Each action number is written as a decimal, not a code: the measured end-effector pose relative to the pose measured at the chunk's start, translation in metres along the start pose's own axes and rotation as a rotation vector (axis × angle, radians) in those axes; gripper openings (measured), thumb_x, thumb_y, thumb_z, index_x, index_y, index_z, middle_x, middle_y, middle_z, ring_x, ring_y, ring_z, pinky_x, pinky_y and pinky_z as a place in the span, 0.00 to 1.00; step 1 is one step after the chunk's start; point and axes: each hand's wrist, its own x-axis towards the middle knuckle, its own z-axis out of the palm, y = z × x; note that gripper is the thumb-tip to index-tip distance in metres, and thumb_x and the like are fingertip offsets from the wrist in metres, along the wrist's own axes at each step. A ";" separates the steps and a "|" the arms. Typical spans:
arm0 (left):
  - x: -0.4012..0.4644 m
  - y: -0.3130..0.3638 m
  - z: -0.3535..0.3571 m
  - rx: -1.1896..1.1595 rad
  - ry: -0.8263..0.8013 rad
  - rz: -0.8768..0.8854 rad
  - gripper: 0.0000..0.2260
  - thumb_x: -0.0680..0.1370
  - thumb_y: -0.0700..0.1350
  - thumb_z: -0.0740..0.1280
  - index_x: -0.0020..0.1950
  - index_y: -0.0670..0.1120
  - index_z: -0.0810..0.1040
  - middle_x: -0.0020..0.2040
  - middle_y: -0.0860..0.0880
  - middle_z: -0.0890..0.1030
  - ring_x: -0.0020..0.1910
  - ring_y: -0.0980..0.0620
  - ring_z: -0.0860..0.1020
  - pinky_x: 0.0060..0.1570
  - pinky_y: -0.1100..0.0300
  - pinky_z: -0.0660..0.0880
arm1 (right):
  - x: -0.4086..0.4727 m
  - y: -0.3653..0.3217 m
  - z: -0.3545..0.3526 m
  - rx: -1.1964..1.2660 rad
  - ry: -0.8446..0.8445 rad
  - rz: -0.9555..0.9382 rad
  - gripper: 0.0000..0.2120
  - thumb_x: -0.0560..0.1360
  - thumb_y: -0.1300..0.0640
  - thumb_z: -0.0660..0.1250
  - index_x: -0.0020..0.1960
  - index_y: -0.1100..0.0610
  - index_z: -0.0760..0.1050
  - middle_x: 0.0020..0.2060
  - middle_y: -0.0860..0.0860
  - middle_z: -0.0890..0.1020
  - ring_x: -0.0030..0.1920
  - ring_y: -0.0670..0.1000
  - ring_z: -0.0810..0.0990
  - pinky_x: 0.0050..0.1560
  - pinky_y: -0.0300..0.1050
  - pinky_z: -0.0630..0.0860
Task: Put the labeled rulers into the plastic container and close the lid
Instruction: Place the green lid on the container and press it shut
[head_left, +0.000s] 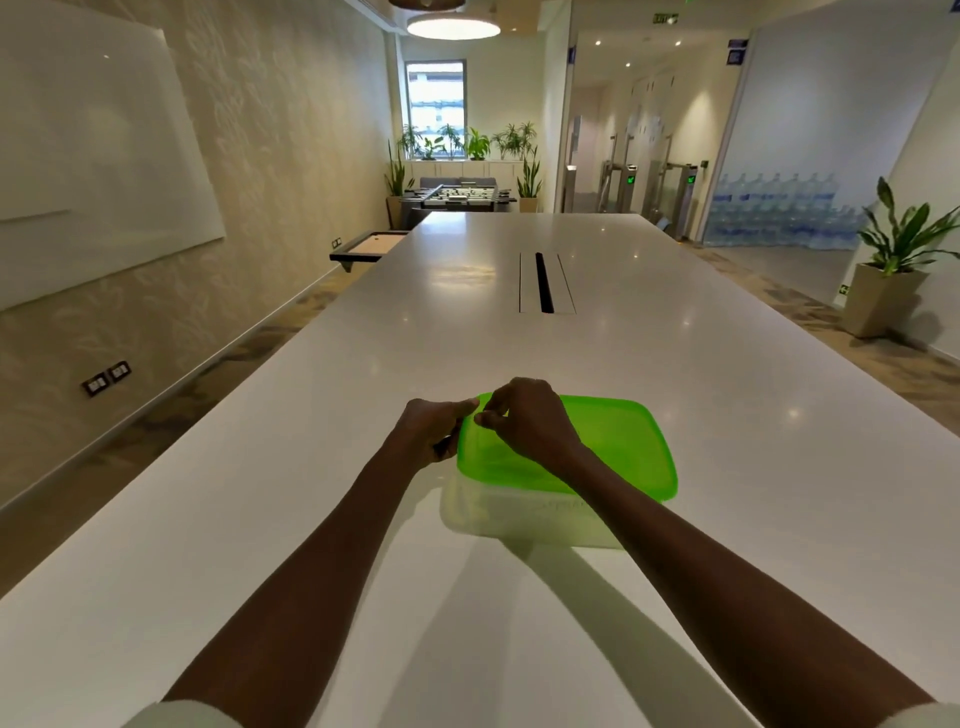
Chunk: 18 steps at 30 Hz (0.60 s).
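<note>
A clear plastic container (519, 514) sits on a long white table (675, 364), close to the near end and just right of centre, with a translucent green lid (613, 447) lying across its top. The lid has rounded corners and a raised rim, and it appears to rest level on the container, though whether it is pressed fully shut cannot be told. The container's walls are cloudy and pale; faint shapes show through the near wall, too blurred to say what lies inside, and no rulers can be made out. Both bare forearms reach in from the bottom of the view and meet at the lid's far left corner. The left hand (434, 431) is at the lid's left edge, its thumb stretched along the rim and its fingers curled down the side below it. The right hand (524, 415) rests on top of the same corner, fingertips bent and pinching at the lid's edge. Further along the table a dark cable slot (544, 282) runs down the middle. Potted plants (898, 244) stand to the right, and a whiteboard (98, 150) hangs on the left wall.
</note>
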 end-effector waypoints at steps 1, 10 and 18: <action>-0.004 -0.003 -0.004 0.001 -0.022 0.004 0.11 0.70 0.42 0.76 0.46 0.37 0.79 0.43 0.40 0.79 0.40 0.46 0.79 0.46 0.53 0.79 | -0.013 -0.003 -0.002 -0.006 -0.004 -0.028 0.12 0.72 0.48 0.72 0.46 0.56 0.85 0.43 0.57 0.85 0.45 0.57 0.82 0.43 0.47 0.75; -0.039 -0.030 -0.035 0.051 -0.134 -0.034 0.22 0.68 0.49 0.77 0.52 0.34 0.79 0.43 0.40 0.81 0.38 0.49 0.81 0.38 0.58 0.82 | -0.091 -0.012 0.007 -0.344 0.066 -0.325 0.22 0.69 0.47 0.74 0.61 0.54 0.80 0.60 0.54 0.82 0.58 0.57 0.80 0.56 0.51 0.76; -0.046 -0.044 -0.036 0.013 -0.171 -0.028 0.16 0.66 0.50 0.78 0.41 0.39 0.79 0.31 0.46 0.79 0.30 0.50 0.79 0.36 0.59 0.80 | -0.099 -0.003 0.029 -0.602 0.256 -0.480 0.20 0.69 0.53 0.76 0.57 0.61 0.82 0.54 0.58 0.85 0.53 0.56 0.85 0.48 0.47 0.82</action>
